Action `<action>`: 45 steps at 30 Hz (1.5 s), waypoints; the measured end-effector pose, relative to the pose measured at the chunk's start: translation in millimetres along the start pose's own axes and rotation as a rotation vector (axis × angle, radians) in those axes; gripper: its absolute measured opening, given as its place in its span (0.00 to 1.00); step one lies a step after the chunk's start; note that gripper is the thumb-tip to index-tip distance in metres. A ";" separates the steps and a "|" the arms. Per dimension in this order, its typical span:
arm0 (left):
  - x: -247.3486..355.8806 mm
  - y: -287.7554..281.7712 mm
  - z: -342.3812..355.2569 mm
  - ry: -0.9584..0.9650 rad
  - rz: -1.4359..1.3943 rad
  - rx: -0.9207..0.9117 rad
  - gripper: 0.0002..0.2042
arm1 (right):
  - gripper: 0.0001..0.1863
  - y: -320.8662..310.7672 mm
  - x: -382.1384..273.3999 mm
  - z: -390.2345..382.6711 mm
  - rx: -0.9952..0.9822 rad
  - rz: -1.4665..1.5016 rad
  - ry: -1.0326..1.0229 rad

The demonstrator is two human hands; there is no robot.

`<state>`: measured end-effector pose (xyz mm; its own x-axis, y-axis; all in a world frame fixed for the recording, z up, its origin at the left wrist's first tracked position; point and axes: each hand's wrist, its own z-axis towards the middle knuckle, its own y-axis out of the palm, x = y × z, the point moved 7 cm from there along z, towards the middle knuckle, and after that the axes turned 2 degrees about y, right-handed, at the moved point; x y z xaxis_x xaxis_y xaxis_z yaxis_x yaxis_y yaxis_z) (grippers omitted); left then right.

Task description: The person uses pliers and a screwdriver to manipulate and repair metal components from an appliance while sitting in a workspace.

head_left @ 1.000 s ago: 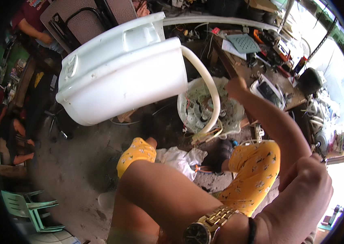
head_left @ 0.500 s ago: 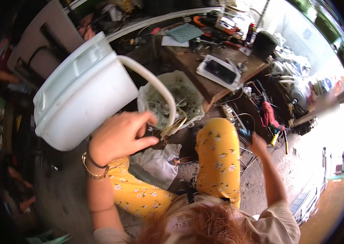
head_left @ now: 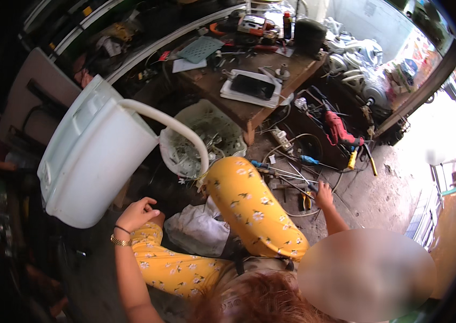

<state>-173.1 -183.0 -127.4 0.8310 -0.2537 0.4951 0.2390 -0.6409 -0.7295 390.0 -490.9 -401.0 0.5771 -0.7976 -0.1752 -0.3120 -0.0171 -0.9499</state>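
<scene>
My left hand (head_left: 141, 213) is held over my left knee with its fingers loosely curled and apart, holding nothing. Beside it leans a large white plastic casing (head_left: 99, 156), tilted, with a thick cream hose (head_left: 177, 126) curving down from its top. The hose end drops in front of a round pale basket (head_left: 166, 153) with wires and small pieces inside. Down on the floor at my right, my right hand (head_left: 324, 196) closes on the dark handle of what looks like a screwdriver (head_left: 312, 187). Yellow-handled pliers (head_left: 307, 201) lie right beside those fingers.
A low wooden table (head_left: 212, 99) carries a phone (head_left: 252, 86) on a white slab, a perforated green tray (head_left: 201, 49) and a dark pot. Right of it lie a red power drill (head_left: 341, 129), a blue-handled screwdriver (head_left: 310, 160) and a power strip (head_left: 282, 140). A white cloth (head_left: 198, 229) lies between my legs.
My left hand has pulled back from beside the hose toward my knee. The right hand has moved down among the floor tools. The view has shifted, and my right knee leans further left.
</scene>
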 end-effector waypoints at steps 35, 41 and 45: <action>7.2 -418.6 -69.7 0.053 0.222 1.447 0.36 | 0.27 49.4 -428.7 -72.7 -0.255 -0.399 -1.015; 89.6 -326.0 -27.7 0.395 0.002 1.057 0.25 | 0.21 31.3 -437.5 -50.1 0.133 -0.177 -0.985; 88.2 -134.3 -3.9 0.125 -0.045 0.271 0.24 | 0.26 56.4 -444.0 -45.2 -0.019 -0.240 -0.996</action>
<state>-133.9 -122.1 16.1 0.7521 -0.3271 0.5721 0.4140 -0.4410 -0.7963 82.0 -165.0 -365.1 0.9880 0.0913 -0.1244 -0.1124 -0.1273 -0.9855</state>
